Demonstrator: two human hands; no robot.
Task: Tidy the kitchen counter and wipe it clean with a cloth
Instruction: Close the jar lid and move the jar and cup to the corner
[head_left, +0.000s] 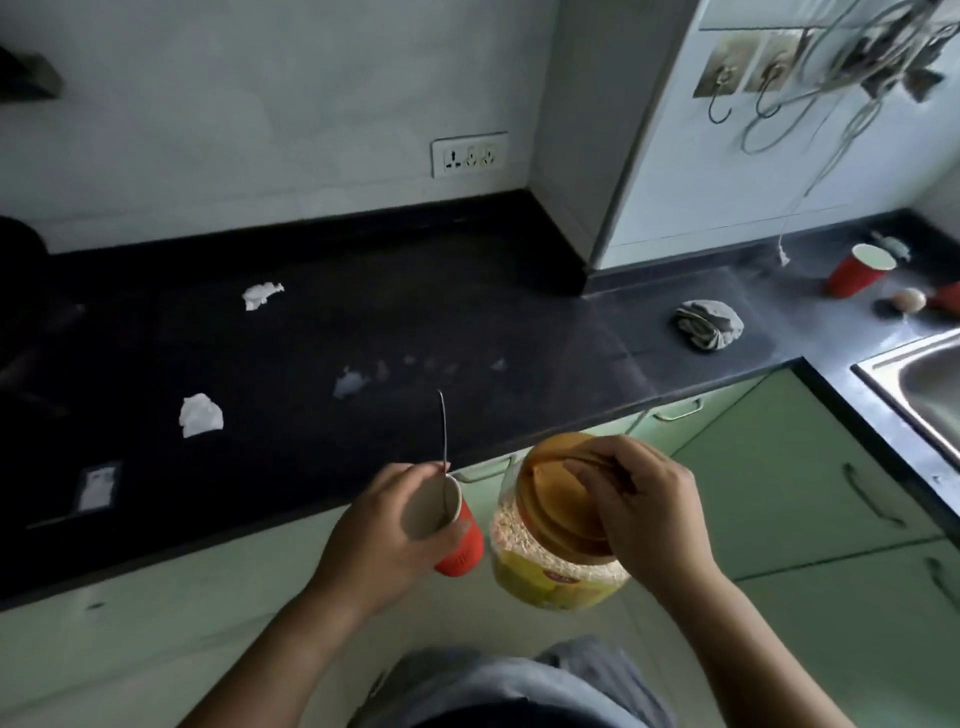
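A: In the head view, what does the person have in hand?

B: The left hand (382, 527) is wrapped round a red paper cup (460, 545), and a thin metal utensil handle (442, 431) stands up out of the cup. The right hand (647, 512) grasps the brown lid (553, 501) of a clear plastic jar (545, 569) of oat-like flakes, with its fingers curled over the top. Cup and jar are held in the air just beside each other, in front of the front edge of the black counter (363, 312).

A: And the cloth?

B: A grey cloth (709, 323) lies bunched up on the right stretch of the counter. It is well apart from both hands and sits between the wall corner and the steel sink (883, 364).

A: What else is on the counter?

B: A crumpled tissue (262, 295) lies near the back and a second tissue (200, 414) nearer the front. A pale smear (350, 382) shows between them and the cloth. Past the cloth, a second red cup (860, 270) is tilted over near an egg (909, 300). A white socket plate (469, 154) sits on the wall above.
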